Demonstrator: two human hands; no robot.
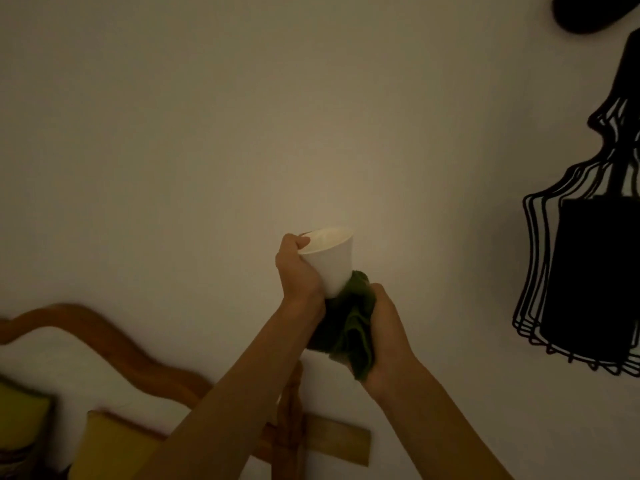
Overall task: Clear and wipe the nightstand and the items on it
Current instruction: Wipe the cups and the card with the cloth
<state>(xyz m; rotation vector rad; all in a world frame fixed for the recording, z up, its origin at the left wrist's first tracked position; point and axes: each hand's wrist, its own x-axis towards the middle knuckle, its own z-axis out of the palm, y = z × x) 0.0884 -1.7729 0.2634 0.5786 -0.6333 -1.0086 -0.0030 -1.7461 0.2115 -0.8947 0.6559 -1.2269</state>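
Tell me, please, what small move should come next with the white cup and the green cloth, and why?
Probably turn the white tapered cup in the left hand so the dark green cloth, bunched in the right hand, reaches the wall; the cloth touches only its narrow base.

A plain pale wall [207,133] fills most of the dim room. A black wire-cage lamp [585,271] hangs at right (its dark inner shade visible through the wires), below another dark shape [588,12] at the top edge. A curved wooden headboard [104,337] runs lower left, with yellow-green cushions [114,445] against it.
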